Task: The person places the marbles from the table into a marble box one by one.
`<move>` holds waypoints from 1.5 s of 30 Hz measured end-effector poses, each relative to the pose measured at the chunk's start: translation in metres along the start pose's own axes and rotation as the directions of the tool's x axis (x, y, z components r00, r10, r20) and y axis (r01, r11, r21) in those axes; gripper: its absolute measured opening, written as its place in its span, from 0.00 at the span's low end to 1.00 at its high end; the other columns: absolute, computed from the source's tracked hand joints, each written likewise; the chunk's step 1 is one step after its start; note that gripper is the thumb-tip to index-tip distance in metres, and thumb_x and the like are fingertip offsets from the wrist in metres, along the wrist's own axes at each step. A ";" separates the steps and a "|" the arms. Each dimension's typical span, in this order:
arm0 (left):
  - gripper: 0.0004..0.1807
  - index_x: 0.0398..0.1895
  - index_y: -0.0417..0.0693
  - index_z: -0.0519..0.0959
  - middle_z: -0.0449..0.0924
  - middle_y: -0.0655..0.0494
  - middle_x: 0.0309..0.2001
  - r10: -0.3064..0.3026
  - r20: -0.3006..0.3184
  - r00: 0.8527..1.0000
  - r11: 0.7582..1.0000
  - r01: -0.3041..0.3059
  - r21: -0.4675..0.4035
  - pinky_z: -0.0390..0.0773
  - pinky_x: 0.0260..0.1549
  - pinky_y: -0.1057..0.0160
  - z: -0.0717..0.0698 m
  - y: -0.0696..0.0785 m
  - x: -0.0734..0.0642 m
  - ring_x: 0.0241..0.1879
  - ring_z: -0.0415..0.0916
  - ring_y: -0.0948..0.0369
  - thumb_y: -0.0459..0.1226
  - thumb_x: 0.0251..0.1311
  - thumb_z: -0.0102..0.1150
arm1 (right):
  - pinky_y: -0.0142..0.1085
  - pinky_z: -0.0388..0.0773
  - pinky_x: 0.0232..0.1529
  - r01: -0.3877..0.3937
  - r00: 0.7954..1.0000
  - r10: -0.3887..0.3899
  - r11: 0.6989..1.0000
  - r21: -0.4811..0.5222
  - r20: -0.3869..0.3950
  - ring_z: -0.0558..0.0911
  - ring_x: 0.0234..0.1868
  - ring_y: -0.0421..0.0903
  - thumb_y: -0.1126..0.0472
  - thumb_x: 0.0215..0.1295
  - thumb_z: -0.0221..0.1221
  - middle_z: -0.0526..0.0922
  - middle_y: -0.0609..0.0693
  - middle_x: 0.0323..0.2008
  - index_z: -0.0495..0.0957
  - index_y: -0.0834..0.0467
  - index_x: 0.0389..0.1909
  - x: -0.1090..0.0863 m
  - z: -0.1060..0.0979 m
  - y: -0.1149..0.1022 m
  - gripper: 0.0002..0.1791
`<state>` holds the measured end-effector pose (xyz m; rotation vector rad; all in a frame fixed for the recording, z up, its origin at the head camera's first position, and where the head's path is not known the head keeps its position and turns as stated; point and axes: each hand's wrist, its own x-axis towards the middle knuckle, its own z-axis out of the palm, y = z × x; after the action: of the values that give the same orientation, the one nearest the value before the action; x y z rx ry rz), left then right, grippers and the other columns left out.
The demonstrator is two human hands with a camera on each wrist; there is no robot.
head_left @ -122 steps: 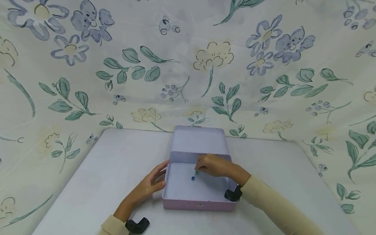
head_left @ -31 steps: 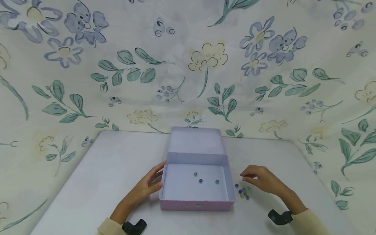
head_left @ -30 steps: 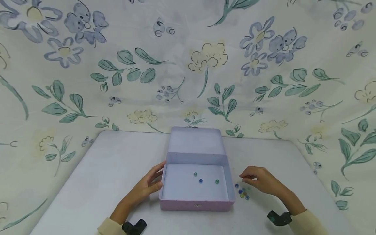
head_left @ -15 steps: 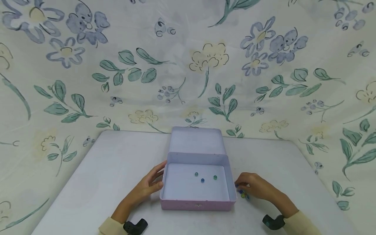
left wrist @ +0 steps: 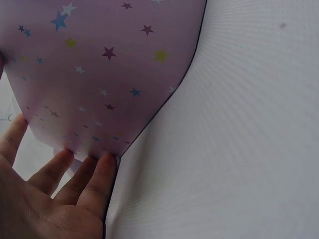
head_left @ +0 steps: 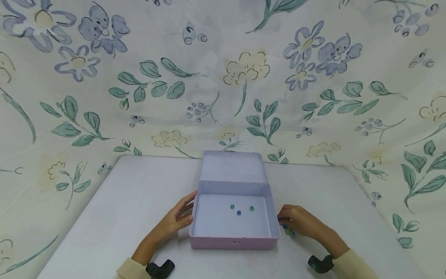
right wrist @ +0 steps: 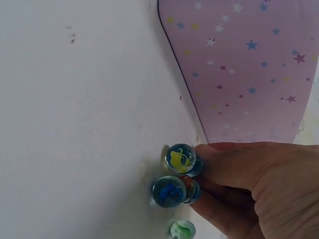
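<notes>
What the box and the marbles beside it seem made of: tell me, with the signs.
Box: probably painted metal, satin-smooth; the thin walls, rounded corners and soft sheen suggest it, though coated card is possible.
Marbles: likely glass, glossy; highlights and coloured swirls inside mostly clear bodies suggest it, though clear plastic could look alike.

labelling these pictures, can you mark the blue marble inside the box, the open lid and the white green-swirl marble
Blue marble [head_left: 238, 213]: head view, middle of its visible surface.
Open lid [head_left: 233, 167]: head view, middle of its inner face.
White green-swirl marble [right wrist: 183, 229]: right wrist view, middle of its visible surface.
</notes>
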<state>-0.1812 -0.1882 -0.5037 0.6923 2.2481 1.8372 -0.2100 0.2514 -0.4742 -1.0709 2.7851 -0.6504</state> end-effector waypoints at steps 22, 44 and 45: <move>0.38 0.80 0.52 0.49 0.43 0.39 0.80 -0.031 -0.003 1.000 0.999 0.031 -0.008 0.59 0.65 0.26 0.003 -0.001 -0.002 0.74 0.48 0.29 0.33 0.70 0.51 | 0.28 0.84 0.41 0.012 0.998 -0.006 0.993 0.115 -0.056 0.86 0.39 0.41 0.72 0.60 0.65 0.88 0.49 0.39 0.86 0.61 0.42 -0.006 -0.010 0.002 0.10; 0.38 0.80 0.55 0.49 0.44 0.41 0.80 -0.020 -0.006 1.000 1.000 0.020 0.004 0.58 0.66 0.27 0.001 0.002 0.000 0.75 0.48 0.30 0.33 0.70 0.51 | 0.29 0.85 0.41 0.101 0.976 -0.073 0.986 0.131 -0.207 0.86 0.39 0.40 0.70 0.61 0.66 0.88 0.47 0.40 0.86 0.60 0.45 0.012 -0.038 -0.018 0.11; 0.38 0.80 0.54 0.49 0.43 0.40 0.80 -0.017 -0.004 1.000 1.000 0.017 0.008 0.58 0.66 0.27 0.001 0.002 0.000 0.74 0.48 0.29 0.33 0.70 0.51 | 0.29 0.85 0.40 0.105 0.975 -0.078 0.987 0.122 -0.210 0.86 0.39 0.40 0.70 0.61 0.66 0.88 0.47 0.40 0.86 0.60 0.45 0.014 -0.039 -0.021 0.12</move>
<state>-0.1800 -0.1867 -0.5020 0.6690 2.2581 1.8248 -0.2165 0.2424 -0.4297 -1.1737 2.8229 -0.9950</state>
